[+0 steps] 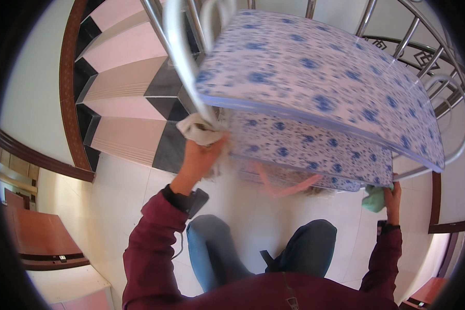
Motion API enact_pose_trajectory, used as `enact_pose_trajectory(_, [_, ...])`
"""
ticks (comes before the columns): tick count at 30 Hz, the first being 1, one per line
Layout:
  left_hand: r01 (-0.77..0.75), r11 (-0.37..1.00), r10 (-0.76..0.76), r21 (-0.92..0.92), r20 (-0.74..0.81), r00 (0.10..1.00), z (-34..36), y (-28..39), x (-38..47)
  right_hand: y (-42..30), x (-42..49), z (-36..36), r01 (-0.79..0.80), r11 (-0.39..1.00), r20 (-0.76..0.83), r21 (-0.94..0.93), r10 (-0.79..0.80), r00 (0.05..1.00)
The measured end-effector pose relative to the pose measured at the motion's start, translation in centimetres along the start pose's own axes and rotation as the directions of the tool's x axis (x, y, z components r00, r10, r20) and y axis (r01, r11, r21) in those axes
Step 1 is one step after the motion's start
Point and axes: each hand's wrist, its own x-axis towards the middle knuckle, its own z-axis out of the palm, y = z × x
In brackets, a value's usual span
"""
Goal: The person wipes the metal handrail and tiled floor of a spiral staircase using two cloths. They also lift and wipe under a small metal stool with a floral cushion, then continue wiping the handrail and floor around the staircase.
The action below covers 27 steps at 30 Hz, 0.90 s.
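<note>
A shelf rack stands before me, its top board (317, 73) and middle board (310, 145) covered in a blue floral print. Its white tubular frame (182, 58) curves down on the left side. My left hand (201, 159) grips an off-white cloth (190, 130) against the lower part of that tube. At the rack's right side, my right hand (392, 199) holds a green cloth (374, 198) by the corner of the middle board; its fingers are partly hidden. Under the middle board hangs a pink strap (271, 188), blurred, in front of a lower shelf.
Tiled stairs (128, 77) with black edging rise at the left. A metal railing (407, 37) runs behind the rack. Wooden-topped furniture (42, 232) stands at the lower left. My knees (310, 244) are bent over the pale tiled floor (159, 228).
</note>
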Motion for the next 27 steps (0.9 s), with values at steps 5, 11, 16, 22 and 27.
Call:
enact_pose_trajectory(5, [-0.091, 0.985, 0.061, 0.145, 0.199, 0.978, -0.1, -1.7, 2.2, 1.6, -1.4, -0.5, -0.05, 0.999, -0.1, 0.007, 0.05, 0.994])
enact_pose_trajectory(11, [-0.37, 0.924, 0.319, 0.1, 0.336, 0.886, 3.6, -3.1, 6.6, 6.3, -3.7, -3.2, -0.228, 0.973, -0.205, 0.042, 0.232, 0.951])
enact_pose_trajectory(16, [-0.223, 0.975, 0.194, -0.006, 0.513, 0.836, 8.4, -5.8, 9.7, 7.7, -5.9, -5.2, -0.352, 0.933, -0.328, 0.069, 0.355, 0.876])
enact_pose_trajectory(22, [-0.25, 0.961, 0.271, -0.119, 0.578, 0.77, 15.3, -8.9, 10.2, 8.6, -6.9, -0.6, -0.534, 0.844, -0.482, 0.044, 0.487, 0.729])
enact_pose_trajectory(27, [0.021, 0.979, 0.121, -0.203, 0.66, 0.742, 15.5, -8.4, 11.7, 8.6, -3.9, 5.3, -0.576, 0.8, -0.393, 0.169, 0.591, 0.705])
